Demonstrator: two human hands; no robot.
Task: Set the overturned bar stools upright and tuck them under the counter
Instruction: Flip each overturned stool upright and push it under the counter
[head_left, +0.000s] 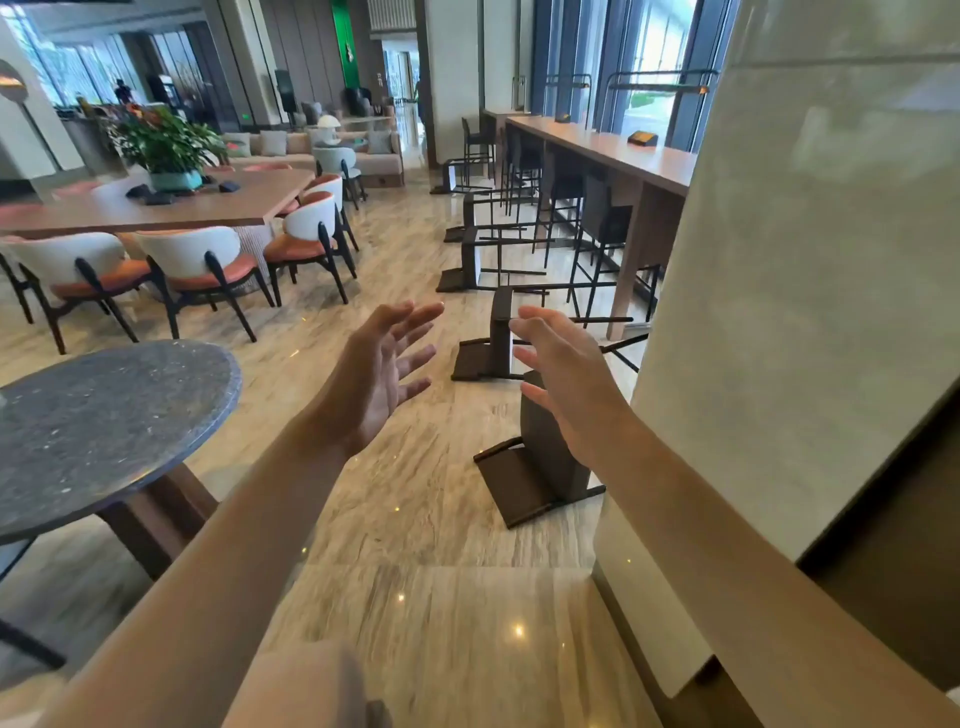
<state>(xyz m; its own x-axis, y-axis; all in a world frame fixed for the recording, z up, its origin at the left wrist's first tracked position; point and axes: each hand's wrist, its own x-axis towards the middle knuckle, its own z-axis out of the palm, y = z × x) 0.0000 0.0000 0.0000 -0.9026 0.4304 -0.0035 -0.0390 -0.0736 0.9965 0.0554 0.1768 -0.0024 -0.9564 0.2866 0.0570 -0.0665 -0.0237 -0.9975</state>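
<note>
Left hand: raised over the floor, fingers spread and released, holding nothing.
Right hand: raised alongside, fingers straight and released, holding nothing.
Nearest dark brown overturned bar stool: on its side on the marble floor, just beyond and below the right fingers.
Further overturned stools: in a row past the fingertips, beside the long wooden bench.

nearest stool legs hidden behind right hand and pillar, far stools too small
</note>
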